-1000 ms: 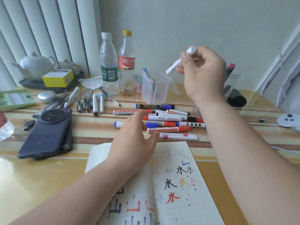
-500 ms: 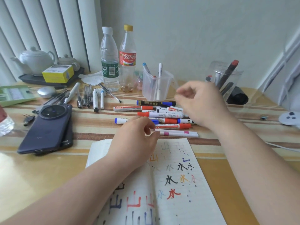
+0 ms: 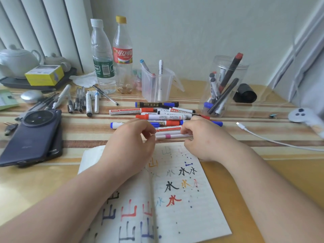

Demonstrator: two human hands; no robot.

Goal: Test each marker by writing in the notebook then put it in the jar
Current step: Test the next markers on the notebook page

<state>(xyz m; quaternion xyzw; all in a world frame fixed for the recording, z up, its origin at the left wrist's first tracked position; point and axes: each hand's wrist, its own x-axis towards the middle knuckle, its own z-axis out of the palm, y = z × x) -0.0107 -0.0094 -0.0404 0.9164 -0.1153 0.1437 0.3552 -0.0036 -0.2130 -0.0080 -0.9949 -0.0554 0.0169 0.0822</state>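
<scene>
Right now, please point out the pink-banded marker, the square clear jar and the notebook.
pink-banded marker [image 3: 168, 136], head view, on its pink band.
square clear jar [image 3: 147, 92], head view, on its bare front wall.
notebook [image 3: 199, 219], head view, on the right page.

L hand [image 3: 129, 142] & R hand [image 3: 206, 139] sit side by side at far edge of open notebook [image 3: 189, 207], fingers curled at either end of a white marker w/ pink band [image 3: 168, 136] lying on the table [image 3: 289, 172]; can't tell if either actually grips it. Just behind: loose marker pile [image 3: 164, 117], red/blue/black caps, then clear square jar [image 3: 168, 85] w/ a few markers upright, plus round clear jar [image 3: 242, 72] w/ more, off to R. Phone [image 3: 31, 137] lies far L.
</scene>
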